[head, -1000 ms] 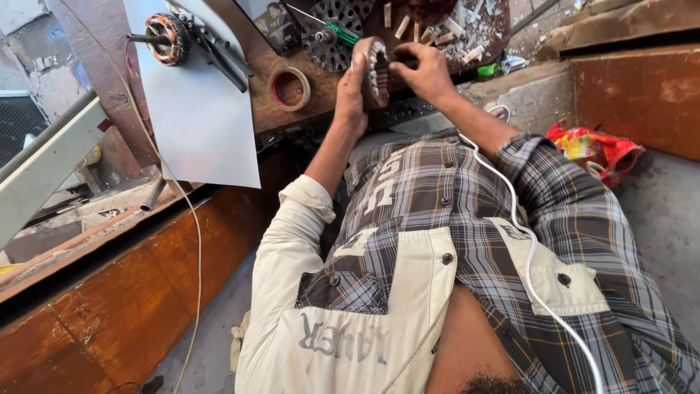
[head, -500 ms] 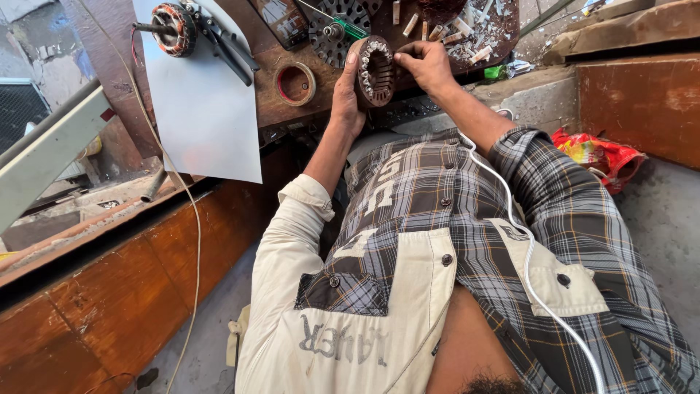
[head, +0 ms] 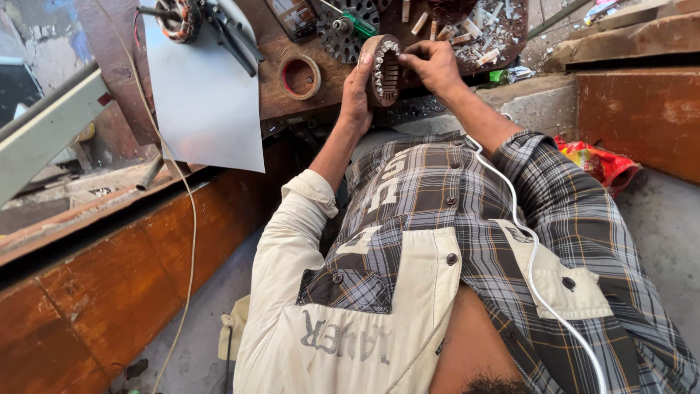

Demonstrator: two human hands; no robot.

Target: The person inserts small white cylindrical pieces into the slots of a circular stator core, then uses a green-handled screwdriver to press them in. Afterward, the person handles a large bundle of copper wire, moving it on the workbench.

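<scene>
A rusty brown ring-shaped motor stator core (head: 383, 70) with pale slot liners stands on edge at the front of a dark wooden workbench (head: 277, 95). My left hand (head: 357, 89) grips its left rim and steadies it. My right hand (head: 434, 66) is on its right side, fingertips pinched at the upper inner slots. Both forearms reach forward from a plaid shirt with cream sleeves. What the right fingertips pinch is too small to tell.
On the bench lie a brown tape roll (head: 300, 76), a slotted metal disc with a green part (head: 348, 26), several small pale tubes (head: 467, 29), a grey sheet (head: 204, 95) and a wound stator (head: 175, 16). A white cable (head: 510, 211) crosses my chest. A red wrapper (head: 601, 164) lies right.
The view has shifted so the bench sits higher and closer. The stator core has turned a little between my hands, and my right fingers have moved along its inner slots.
</scene>
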